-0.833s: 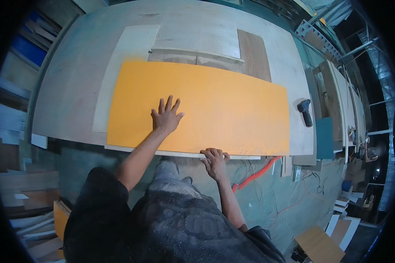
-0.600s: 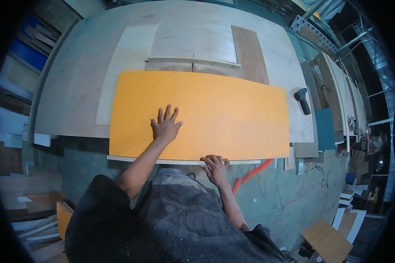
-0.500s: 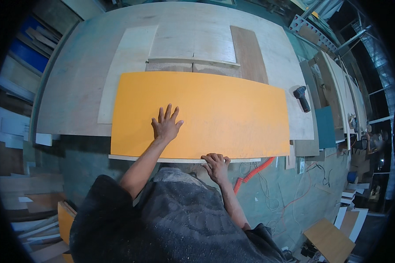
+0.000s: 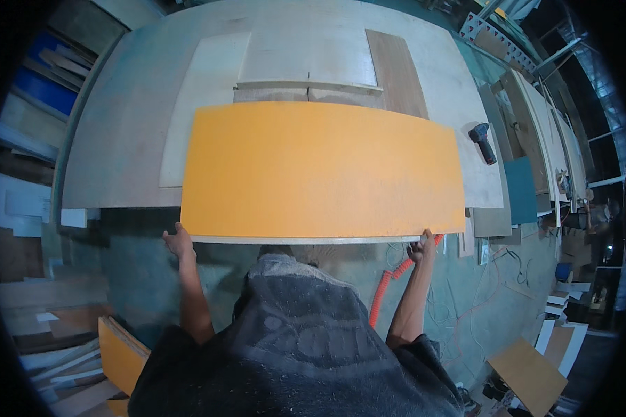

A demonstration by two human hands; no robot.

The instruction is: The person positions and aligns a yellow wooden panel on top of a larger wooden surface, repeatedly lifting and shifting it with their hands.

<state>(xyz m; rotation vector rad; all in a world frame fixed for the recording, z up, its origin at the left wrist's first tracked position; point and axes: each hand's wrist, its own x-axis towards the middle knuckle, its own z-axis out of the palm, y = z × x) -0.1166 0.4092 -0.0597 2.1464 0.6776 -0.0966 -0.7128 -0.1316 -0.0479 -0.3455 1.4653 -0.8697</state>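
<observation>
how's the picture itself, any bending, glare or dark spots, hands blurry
In the head view, fisheye bending bows the far edges of the orange panel and worktable, and the picture's corners go black; a pale sheen lies beyond the orange panel, with dark shade below the worktable's near left edge; left hand and right hand show no heavy blur.

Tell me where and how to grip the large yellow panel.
The large yellow panel is likely best held two-handed, by both ends of its near edge, from the person's side: it is long, flat, and juts past the table there, leaving its underside seemingly reachable.
</observation>
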